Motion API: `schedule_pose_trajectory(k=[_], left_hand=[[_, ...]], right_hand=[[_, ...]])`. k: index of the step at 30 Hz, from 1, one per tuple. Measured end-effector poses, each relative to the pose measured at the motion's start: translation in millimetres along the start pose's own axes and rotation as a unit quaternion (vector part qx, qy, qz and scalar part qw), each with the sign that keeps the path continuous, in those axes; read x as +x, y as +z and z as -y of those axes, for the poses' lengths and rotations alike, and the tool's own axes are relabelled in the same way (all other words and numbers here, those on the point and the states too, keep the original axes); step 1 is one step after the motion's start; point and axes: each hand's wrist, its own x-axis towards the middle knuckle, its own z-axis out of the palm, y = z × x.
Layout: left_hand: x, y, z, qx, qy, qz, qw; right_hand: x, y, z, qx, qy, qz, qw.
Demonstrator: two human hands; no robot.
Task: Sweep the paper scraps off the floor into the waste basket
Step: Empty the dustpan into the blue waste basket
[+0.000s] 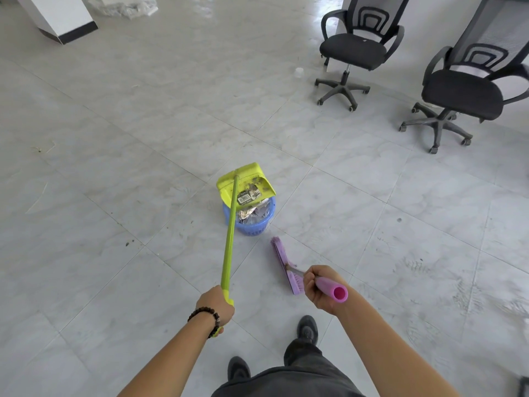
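Two hands are each curled round a handle. The left hand grips the green pole of the dustpan, which is tipped over the blue basket at 12 o'clock from the shoes. Scraps lie at the pan's mouth, and more fill the basket. The right hand grips the pink broom handle. The broom head rests on the floor at 5 o'clock of the basket. Two chairs stand at 2 o'clock.

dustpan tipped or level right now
Tipped: the green dustpan is tilted over the blue waste basket, with paper scraps gathered at its lower edge above the basket's mouth.
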Motion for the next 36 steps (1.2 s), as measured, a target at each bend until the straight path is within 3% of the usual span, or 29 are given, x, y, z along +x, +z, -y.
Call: schedule_pose_trajectory(k=[10,18,21,25,29,32,36], left_hand=[[-2.7,2.9,10.0,0.029,0.01,-0.012,0.999],[-12.2,13.3,20.8,-0.026,0.026,-0.014,0.999],[-17.3,0.3,11.5,-0.098,0.019,0.002,0.995],[-33.3,-22.3,-11.9,-0.279,0.043,0.047,0.958],[-50.0,-39.5,-38.4,-0.418,0.074,0.029,0.905],[-49.4,-62.9,-50.9,-0.473,0.084,0.003,0.877],[-43.0,-103.4,-38.9,-0.485,0.071,-0.024,0.871]], right_hand=[[5.3,1.8,-10.4,-0.02,0.003,-0.003,1.0],[9.5,0.1,-12.7,-0.035,-0.003,0.001,0.999],[11.1,3.0,-14.2,-0.048,-0.003,-0.001,0.999],[14.3,8.8,-16.8,-0.045,0.0,0.002,0.999],[17.8,18.5,-20.5,-0.094,-0.009,-0.008,0.996],[16.9,23.7,-23.0,-0.164,-0.032,-0.015,0.986],[4.5,30.8,-27.0,-0.211,-0.08,0.064,0.972]])
